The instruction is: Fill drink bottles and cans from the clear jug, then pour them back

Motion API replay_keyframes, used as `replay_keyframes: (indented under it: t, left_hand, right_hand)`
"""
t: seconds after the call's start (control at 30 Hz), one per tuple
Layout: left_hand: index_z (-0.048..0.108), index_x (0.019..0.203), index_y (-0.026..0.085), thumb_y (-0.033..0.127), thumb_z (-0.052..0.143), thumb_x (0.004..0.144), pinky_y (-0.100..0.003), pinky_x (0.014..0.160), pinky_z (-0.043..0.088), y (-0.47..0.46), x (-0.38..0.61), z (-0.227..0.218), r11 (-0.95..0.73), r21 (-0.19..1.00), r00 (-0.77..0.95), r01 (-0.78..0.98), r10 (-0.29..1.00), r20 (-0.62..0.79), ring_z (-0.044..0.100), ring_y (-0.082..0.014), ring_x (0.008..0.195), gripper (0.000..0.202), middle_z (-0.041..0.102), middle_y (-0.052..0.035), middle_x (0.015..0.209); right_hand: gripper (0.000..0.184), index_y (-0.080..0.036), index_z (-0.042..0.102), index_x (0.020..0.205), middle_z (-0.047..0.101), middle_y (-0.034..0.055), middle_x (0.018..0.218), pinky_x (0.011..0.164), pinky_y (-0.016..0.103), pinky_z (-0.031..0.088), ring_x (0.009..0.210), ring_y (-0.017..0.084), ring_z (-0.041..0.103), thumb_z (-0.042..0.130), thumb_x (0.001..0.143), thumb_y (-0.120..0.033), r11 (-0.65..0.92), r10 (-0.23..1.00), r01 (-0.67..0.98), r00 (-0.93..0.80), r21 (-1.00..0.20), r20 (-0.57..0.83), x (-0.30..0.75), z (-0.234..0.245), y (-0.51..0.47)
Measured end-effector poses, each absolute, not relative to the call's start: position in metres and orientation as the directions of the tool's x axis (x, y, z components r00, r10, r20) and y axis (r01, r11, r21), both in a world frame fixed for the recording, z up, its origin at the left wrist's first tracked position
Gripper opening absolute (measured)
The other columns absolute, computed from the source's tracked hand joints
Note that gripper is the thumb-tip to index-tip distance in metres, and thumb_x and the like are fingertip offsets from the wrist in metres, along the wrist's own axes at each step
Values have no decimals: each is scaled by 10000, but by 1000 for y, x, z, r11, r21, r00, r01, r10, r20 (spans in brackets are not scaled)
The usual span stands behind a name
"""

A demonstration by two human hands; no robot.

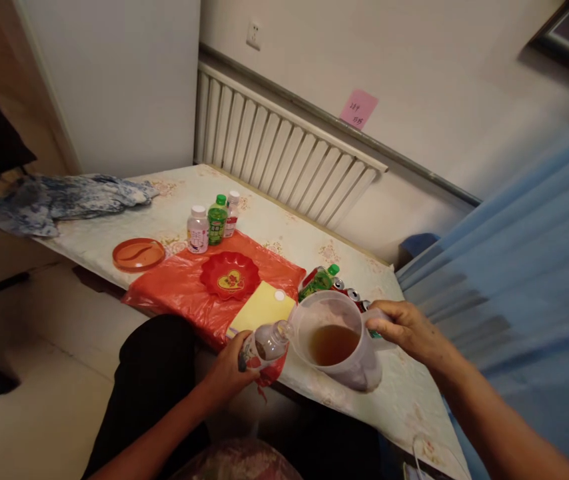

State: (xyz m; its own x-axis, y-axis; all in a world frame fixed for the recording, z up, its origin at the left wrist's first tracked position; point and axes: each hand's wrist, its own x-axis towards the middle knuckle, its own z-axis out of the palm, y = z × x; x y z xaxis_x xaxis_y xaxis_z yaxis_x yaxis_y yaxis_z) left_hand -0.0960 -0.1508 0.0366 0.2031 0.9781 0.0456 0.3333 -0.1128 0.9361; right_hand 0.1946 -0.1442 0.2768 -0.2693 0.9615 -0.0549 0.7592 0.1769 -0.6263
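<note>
left hand (238,365) was wrapped around a labelled clear bottle (265,345), tilted, neck pointing at the jug (362,375). right hand (400,325) was closed on the jug's handle. jug was translucent, brown liquid (334,345) in the bottom, over the near edge of the floral tablecloth (399,413). bottle mouth was right at the jug rim; couldn't tell if touching, or if the jug base was resting on the cloth. yellow sheet (259,308) was just behind the bottle, partly on a red plastic bag (172,287). red scalloped dish (207,280) sat on the bag too. green-capped bottle (216,223) stood between two white-capped ones at the bag's far edge. orange lid (137,255) was left of the dish.
</note>
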Motion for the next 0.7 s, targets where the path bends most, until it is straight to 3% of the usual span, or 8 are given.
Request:
replay_keyframes:
  t: [0.17, 0.3, 0.47, 0.7]
  left_hand:
    - [491, 1208, 197, 200, 643, 587, -397, 979, 460, -152, -100, 35, -53, 956, 153, 290, 988, 9, 590, -277, 1111, 639, 629, -82, 1202]
    - [485, 1231, 176, 208, 654, 564, -412, 1019, 432, -152, -105, 34, -6, 960, 123, 281, 992, -30, 562, -297, 1170, 688, 610, -105, 1248]
    - [477, 1256, 193, 257, 668, 613, -406, 1016, 444, -153, -110, 30, -14, 974, 134, 226, 991, -17, 566, -286, 1175, 673, 611, -88, 1263]
    - [525, 1232, 188, 261, 677, 635, -399, 975, 481, -154, -126, 25, -28, 977, 99, 210, 995, 8, 603, -288, 1126, 620, 646, -84, 1224]
  right_hand:
    - [390, -163, 597, 651, 356, -63, 489, 428, 216, 208, 448, 70, 265, 630, 770, -533, 62, 992, 510, -129, -858, -5, 212, 245, -143]
    - [408, -176, 534, 587, 297, -81, 454, 416, 218, 149, 416, 61, 206, 645, 757, -531, 64, 998, 259, -17, -964, 62, 198, 240, -135]
    - [452, -229, 333, 523, 221, -90, 457, 398, 241, 219, 404, 81, 204, 599, 798, -469, 193, 977, 1, 87, -981, 193, 155, 244, -107]
    - [333, -230, 349, 595, 268, -104, 487, 406, 227, 251, 392, 70, 203, 571, 772, -404, 263, 955, -160, 184, -951, 233, 87, 215, -31]
